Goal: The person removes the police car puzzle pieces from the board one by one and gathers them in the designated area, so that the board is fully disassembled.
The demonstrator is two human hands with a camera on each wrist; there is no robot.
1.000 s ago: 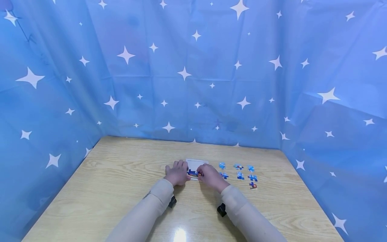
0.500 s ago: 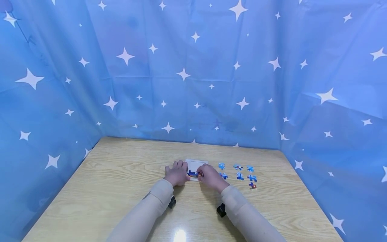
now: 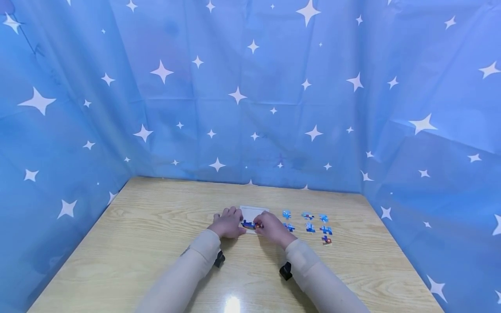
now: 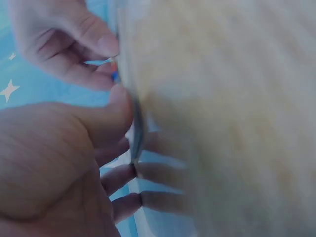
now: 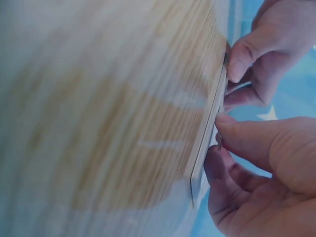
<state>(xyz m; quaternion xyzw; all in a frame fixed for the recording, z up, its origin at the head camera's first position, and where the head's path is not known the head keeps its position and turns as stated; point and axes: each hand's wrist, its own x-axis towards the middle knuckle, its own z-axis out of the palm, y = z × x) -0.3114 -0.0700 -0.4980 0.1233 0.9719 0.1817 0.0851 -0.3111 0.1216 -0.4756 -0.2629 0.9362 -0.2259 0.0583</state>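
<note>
A small white puzzle tray lies on the table, with joined blue and orange jigsaw pieces along its near side. My left hand holds the tray's left end. Its thumb rests at the near edge and the other fingers reach round the corner, their tips down at the tabletop. At the tray's near right, my right hand pinches a jigsaw piece between thumb and index finger, close over the tray. Most of that piece is hidden by the fingers.
Right of the tray several loose jigsaw pieces lie spread out, among them a blue one and an orange-and-blue one. A blue star-patterned curtain hangs behind the wooden table.
My left forearm and wrist have swung slightly left, while the hand stays at the tray. The right hand keeps its pinch in nearly the same spot.
</note>
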